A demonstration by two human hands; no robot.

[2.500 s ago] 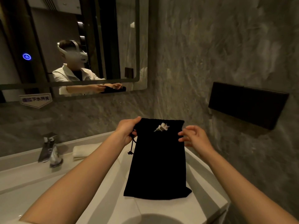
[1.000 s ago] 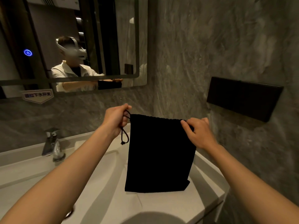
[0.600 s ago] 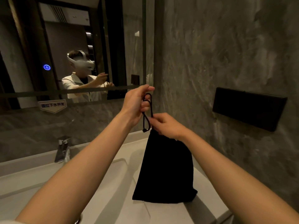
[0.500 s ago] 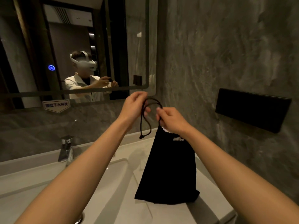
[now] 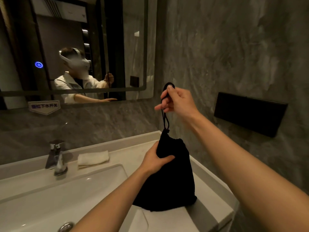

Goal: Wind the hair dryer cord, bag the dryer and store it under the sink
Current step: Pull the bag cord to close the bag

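A black drawstring bag (image 5: 168, 183) stands on the right end of the white sink counter (image 5: 215, 198), its mouth gathered tight. My left hand (image 5: 155, 160) grips the bag just below the gathered neck. My right hand (image 5: 177, 102) is raised above it, shut on the black drawstring (image 5: 165, 121), which runs taut from the neck up into my fingers. The hair dryer and its cord are hidden; nothing of them shows outside the bag.
A chrome faucet (image 5: 56, 156) and a folded white towel (image 5: 93, 159) sit behind the basin (image 5: 63, 195) on the left. A mirror (image 5: 75, 47) hangs above. A black wall panel (image 5: 249, 113) is mounted on the grey stone wall to the right.
The bag's mouth went from open and held flat to cinched shut. My right hand took the drawstring and pulled it upward; my left hand dropped down to grip the bag's neck.
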